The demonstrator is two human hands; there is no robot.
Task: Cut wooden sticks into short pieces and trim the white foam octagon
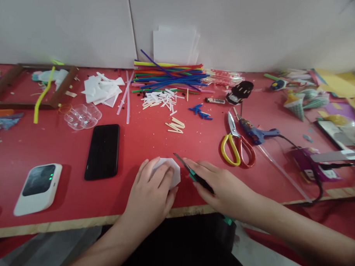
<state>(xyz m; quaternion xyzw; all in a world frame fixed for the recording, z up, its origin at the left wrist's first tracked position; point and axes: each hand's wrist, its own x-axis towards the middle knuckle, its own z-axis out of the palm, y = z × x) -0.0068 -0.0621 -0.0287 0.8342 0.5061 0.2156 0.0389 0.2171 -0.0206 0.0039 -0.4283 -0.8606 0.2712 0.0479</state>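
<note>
My left hand lies over a small white many-sided piece of card near the table's front edge. Its fingers press on the top and the thumb sits at the lower right edge. In my right hand is a utility knife with a black and green handle, fingers closed around it. The bare blade points up and left, just right of the card and apart from it. Beyond the hands lie short pale wooden sticks, a heap of white cut strips and blue cut pieces.
Scissors and a glue gun with a cord lie to the right. A black phone and a white device with a screen are at left. Colored pipe cleaners and white paper scraps lie toward the wall.
</note>
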